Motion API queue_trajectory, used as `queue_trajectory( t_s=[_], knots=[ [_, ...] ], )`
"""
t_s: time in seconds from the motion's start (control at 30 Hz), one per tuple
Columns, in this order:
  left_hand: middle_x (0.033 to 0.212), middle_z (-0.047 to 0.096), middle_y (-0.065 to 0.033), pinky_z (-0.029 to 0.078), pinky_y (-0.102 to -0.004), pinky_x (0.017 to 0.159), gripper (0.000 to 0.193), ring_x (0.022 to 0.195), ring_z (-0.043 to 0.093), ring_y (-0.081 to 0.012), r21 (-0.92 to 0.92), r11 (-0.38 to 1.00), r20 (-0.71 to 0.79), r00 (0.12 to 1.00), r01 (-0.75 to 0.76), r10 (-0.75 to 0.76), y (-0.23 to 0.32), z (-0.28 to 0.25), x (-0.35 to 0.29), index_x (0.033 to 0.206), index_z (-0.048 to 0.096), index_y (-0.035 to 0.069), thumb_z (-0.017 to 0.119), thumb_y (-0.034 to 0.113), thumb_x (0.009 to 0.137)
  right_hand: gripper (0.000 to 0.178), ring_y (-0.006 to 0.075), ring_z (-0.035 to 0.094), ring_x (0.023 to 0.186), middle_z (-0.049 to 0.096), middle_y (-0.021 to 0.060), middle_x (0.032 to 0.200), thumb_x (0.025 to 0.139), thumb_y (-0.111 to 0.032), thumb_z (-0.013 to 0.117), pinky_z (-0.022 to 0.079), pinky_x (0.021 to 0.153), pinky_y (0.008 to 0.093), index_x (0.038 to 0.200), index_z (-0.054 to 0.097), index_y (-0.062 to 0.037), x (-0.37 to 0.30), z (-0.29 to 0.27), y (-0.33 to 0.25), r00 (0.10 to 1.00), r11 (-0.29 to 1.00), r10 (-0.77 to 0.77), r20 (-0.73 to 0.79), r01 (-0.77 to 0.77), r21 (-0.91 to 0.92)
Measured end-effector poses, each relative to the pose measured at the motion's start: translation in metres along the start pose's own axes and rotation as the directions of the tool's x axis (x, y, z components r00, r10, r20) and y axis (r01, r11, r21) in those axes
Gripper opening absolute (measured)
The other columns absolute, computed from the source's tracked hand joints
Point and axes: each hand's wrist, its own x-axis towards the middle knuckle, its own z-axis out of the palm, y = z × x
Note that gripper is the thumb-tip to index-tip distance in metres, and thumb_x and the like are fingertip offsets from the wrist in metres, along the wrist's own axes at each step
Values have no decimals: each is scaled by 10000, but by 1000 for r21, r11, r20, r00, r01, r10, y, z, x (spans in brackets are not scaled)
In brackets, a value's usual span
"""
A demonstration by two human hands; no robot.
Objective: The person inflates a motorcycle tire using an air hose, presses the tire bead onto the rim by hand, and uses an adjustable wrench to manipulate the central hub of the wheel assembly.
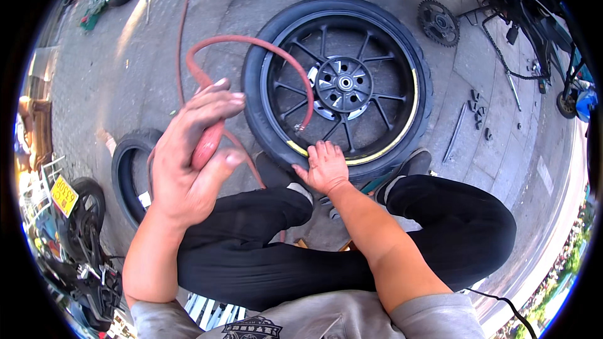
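Observation:
A motorcycle wheel with a black tire and dark spoked rim lies flat on the paving before my feet. A yellow stripe follows part of the rim. My left hand, raised to the left of the wheel, holds a red air hose between thumb and fingers. From there the hose loops over the tire. Its metal-tipped end is at the rim's lower left inner side; whether it is joined to a valve I cannot tell. With fingers spread, my right hand rests on the near edge of the rim and tire.
A loose tire lies to the left. A sprocket sits at the upper right near a partly stripped motorcycle. Several small dark parts and a metal rod lie right of the wheel. Another motorcycle stands at far left.

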Motion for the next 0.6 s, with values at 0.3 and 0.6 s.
queue_trajectory(
  t_s=[0.3,0.6],
  knots=[
    [1338,783,-170,389,-575,1291,612,1432,660,-413,-53,998,37,999,33,-31,1,12,28,1331,676,-2,905,390,921,673,373,600,1259,662,152,1278,928,-681,733,460,1097,581,1241,685,-86,5,-13,-3,999,999,4,-41,-2,50],
    [1174,804,-168,483,-577,1206,487,1255,753,-421,23,999,87,995,-45,43,15,24,37,1150,709,23,915,349,853,724,384,578,1334,659,165,1389,978,-711,664,459,1117,578,1323,675,-74,4,-15,-7,991,991,124,51,-126,47]
  ],
)
